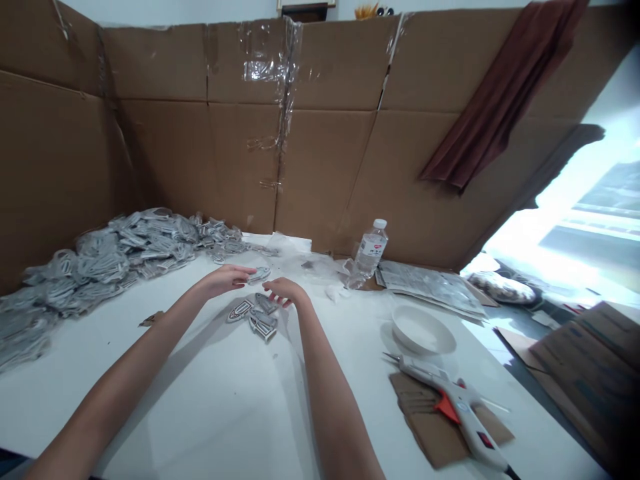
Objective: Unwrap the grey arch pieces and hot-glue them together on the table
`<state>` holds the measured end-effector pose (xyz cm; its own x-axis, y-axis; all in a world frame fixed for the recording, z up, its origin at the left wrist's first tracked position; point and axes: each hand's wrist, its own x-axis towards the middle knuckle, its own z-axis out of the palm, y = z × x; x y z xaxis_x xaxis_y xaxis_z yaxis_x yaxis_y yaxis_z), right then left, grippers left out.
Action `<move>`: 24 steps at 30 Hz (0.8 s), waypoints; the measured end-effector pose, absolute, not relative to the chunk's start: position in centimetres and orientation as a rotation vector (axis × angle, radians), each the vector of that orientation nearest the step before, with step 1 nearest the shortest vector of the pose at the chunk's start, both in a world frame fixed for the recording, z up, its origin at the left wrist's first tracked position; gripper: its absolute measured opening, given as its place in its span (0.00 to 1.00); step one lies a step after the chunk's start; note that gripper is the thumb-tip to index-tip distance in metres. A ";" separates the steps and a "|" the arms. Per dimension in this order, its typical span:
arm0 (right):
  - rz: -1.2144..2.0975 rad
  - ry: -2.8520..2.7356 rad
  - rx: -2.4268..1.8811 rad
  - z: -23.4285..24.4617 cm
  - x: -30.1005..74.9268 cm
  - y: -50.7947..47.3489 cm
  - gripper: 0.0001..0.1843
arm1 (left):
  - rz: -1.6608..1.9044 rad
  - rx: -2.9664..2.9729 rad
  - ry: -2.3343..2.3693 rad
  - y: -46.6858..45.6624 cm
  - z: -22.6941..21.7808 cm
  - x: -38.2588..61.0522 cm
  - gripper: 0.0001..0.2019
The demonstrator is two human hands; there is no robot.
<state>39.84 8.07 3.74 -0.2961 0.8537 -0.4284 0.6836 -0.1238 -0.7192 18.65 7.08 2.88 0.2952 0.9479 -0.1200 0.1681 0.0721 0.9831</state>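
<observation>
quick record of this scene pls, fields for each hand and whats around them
left hand: open, fingertips beside a single badge
right hand: open, fingers just over a small group of badges
surface: white table
left of hands: large heap of silver badges
right of hands: white bowl, glue gun on a cardboard piece
far side: tilted water bottle, stacked papers
backdrop: cardboard wall with a brown cloth

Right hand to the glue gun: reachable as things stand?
Probably yes: the right hand has only white tabletop between it and the glue gun, which lies on a cardboard piece; the white bowl sits farther back, off that line.
</observation>
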 end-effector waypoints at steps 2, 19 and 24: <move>1.431 -1.918 -1.634 4.2 39.9 7.6 0.16 | 0.824 1.324 1.085 6.5 3.3 19.3 0.24; 1.273 -1.962 -1.604 5.4 41.7 7.5 0.06 | 0.629 1.265 1.074 6.3 3.4 17.9 0.27; 1.238 -1.976 -1.555 5.7 41.8 7.3 0.08 | 0.662 1.368 1.174 6.3 3.3 17.9 0.25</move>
